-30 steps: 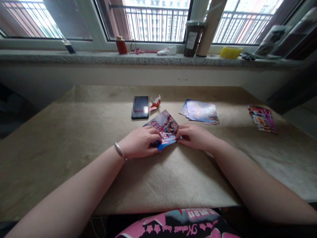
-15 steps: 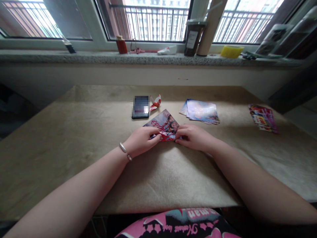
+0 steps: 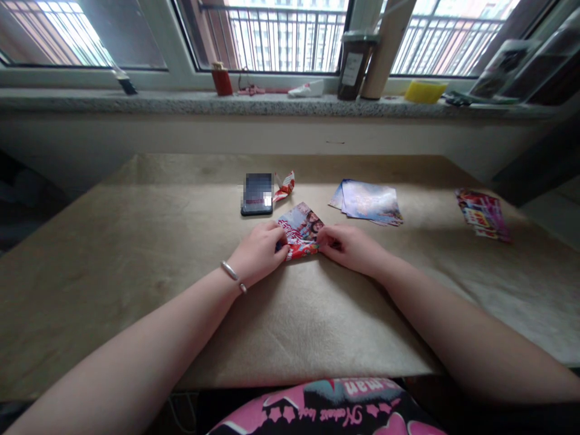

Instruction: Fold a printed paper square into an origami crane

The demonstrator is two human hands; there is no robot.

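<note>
A printed picture sheet [image 3: 304,219] lies in front of me with one corner pointing away. Along its near side runs a red, colourful strip [image 3: 302,251]; whether this is the folded edge or a separate wrapper I cannot tell. My left hand [image 3: 257,252] pinches the left end of the sheet, thumb on the near side. At the opposite end, my right hand [image 3: 350,246] grips it between thumb and curled fingers. Just beyond the left hand lie a dark phone-like device [image 3: 257,196], its screen blurred out, and a crumpled red and white wrapper [image 3: 285,186].
Several bluish picture sheets [image 3: 371,201] are stacked right of centre on the table [image 3: 127,272]. Farther right lies a fanned pile of colourful packets [image 3: 484,214]. A dark lidded container [image 3: 354,66], a red object [image 3: 222,80] and a yellow roll [image 3: 425,92] stand on the windowsill.
My left hand has shifted slightly and turned at the sheet's left end. The red strip shows more between the hands, and the sheet's left side is more covered.
</note>
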